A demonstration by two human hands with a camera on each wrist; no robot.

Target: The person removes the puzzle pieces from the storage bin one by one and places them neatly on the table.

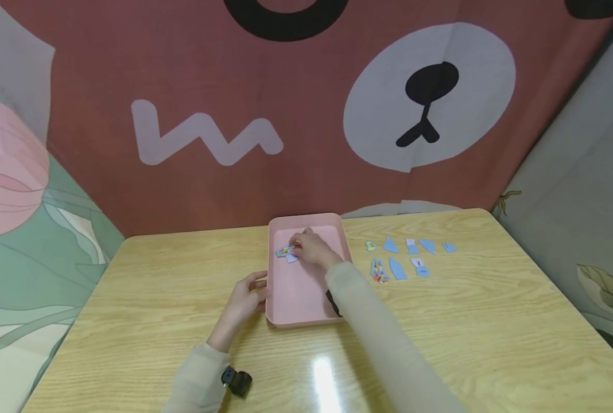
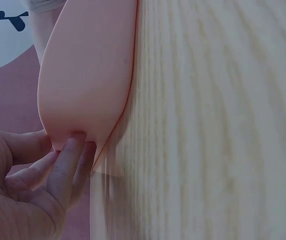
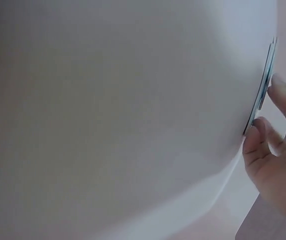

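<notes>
A shallow pink tray (image 1: 296, 292) lies on the wooden table. On the outside of its left wall rest the fingers of my left hand (image 1: 245, 295); in the left wrist view they are fairly straight against the tray side. My right hand (image 1: 313, 248) reaches into the tray's far part and pinches at flat, colourful puzzle pieces (image 1: 284, 251). These lie overlapping, partly hidden under the fingers. From the right wrist view, the thin stack (image 3: 261, 90) appears edge-on, with curled fingers at its edge and top.
To the right of the tray, two rows of flat pieces lie spread out, including a multicoloured piece (image 1: 377, 271), a blue pointed piece (image 1: 397, 268) and a blue triangle (image 1: 390, 245). A patterned cloth (image 1: 208, 189) hangs behind the table's far edge.
</notes>
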